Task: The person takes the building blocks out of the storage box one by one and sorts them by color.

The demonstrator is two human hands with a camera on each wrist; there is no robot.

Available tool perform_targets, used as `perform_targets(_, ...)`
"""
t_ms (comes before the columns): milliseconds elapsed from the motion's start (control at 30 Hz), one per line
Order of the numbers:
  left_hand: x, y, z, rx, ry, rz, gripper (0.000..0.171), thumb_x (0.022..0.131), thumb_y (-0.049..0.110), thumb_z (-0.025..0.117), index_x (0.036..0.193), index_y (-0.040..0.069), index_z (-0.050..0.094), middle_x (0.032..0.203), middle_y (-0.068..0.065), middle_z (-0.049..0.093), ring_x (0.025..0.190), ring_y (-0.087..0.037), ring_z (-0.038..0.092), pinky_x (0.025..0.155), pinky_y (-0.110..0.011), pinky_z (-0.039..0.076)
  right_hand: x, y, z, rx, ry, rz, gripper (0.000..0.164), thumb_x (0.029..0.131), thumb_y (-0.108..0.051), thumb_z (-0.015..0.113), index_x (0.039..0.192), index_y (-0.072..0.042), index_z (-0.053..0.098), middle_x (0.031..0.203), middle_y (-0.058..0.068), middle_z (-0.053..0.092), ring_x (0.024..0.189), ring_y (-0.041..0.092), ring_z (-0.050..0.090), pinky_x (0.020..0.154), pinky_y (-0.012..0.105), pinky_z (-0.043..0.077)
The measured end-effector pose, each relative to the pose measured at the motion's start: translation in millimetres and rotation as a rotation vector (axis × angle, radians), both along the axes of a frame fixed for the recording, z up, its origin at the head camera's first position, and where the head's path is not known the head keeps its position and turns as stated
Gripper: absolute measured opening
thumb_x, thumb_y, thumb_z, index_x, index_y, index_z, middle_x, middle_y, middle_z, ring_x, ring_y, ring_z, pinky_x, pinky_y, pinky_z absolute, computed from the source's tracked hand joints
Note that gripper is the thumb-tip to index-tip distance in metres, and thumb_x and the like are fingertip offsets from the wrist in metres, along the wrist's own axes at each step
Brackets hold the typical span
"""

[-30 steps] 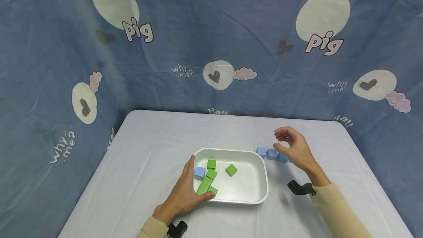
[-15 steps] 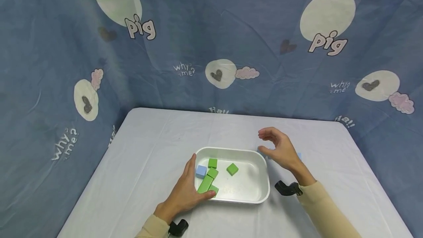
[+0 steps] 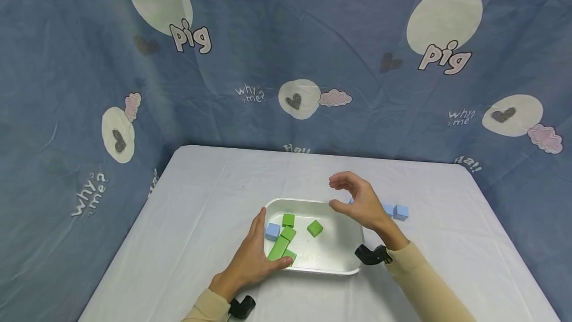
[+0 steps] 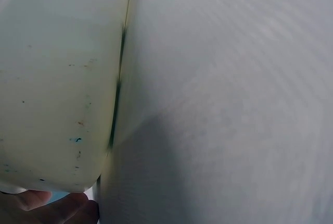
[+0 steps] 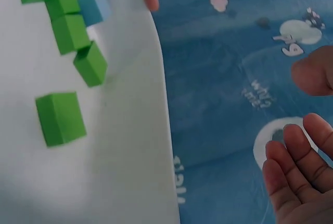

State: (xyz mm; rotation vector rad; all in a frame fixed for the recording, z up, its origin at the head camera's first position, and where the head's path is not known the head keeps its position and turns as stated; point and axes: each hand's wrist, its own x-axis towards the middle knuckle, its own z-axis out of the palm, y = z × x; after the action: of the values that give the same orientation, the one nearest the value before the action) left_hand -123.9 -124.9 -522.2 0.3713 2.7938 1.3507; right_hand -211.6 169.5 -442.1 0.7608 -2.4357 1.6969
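Observation:
My left hand (image 3: 248, 257) grips the left end of a white tray (image 3: 339, 257), its thumb over the near rim and its fingers along the left side. In the left wrist view, fingertips (image 4: 65, 208) show by the outer wall. Inside lie several green blocks (image 3: 288, 220), mostly grouped at the left, and a blue cube (image 3: 272, 231). A lone green cube (image 3: 315, 228) sits nearer the middle. Over the tray's back right corner hovers my right hand (image 3: 364, 207); its thumb and fingers are apart with nothing between them.
Blue cubes (image 3: 401, 212) stand in a row on the white tablecloth (image 3: 214, 202) right of the tray, some partly hidden behind my right hand. A patterned blue curtain (image 3: 250, 128) hangs behind and left of the table.
My right hand has moved left from above the blue cubes to the tray's back right corner, uncovering the cubes at the row's right end. My left hand stays on the tray.

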Motion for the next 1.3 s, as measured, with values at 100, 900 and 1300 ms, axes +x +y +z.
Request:
perform_targets(100, 0.8, -1.0, 0.1, 0.003, -0.004, 0.000, 0.136, 0.069, 0.058, 0.088, 0.163, 0.004, 0.006, 0.167, -0.015, 0.018, 0.144, -0.037, 0.035, 0.110, -0.056, 0.036, 1.0, -9.6, -2.2, -0.017, -0.012, 0.025, 0.047, 0.080, 0.006, 0.080, 0.122, -0.004, 0.064, 0.117, 0.009, 0.066, 0.112, 0.038, 0.060, 0.103, 0.046, 0.046)
perform_targets(900, 1.1, -4.9, 1.3, 0.000, -0.003, -0.011, 0.136, 0.070, 0.055, 0.089, 0.164, 0.006, 0.004, 0.167, -0.011, 0.017, 0.142, -0.032, 0.038, 0.110, -0.053, 0.038, -3.0, -78.2, -18.1, 0.024, -0.016, 0.165, 0.042, 0.081, -0.004, 0.079, 0.121, -0.006, 0.065, 0.114, 0.011, 0.068, 0.108, 0.040, 0.062, 0.102, 0.048, 0.047)
perform_targets(1300, -0.1, -1.9, -1.5, 0.005, -0.003, -0.027, 0.134, 0.073, 0.055, 0.088, 0.164, 0.006, 0.002, 0.167, -0.013, 0.016, 0.145, -0.034, 0.034, 0.111, -0.054, 0.037, -4.5, -99.3, -33.5, 0.061, -0.052, 0.219, 0.043, 0.080, 0.005, 0.076, 0.121, 0.007, 0.063, 0.110, 0.022, 0.068, 0.103, 0.042, 0.063, 0.098, 0.054, 0.049)
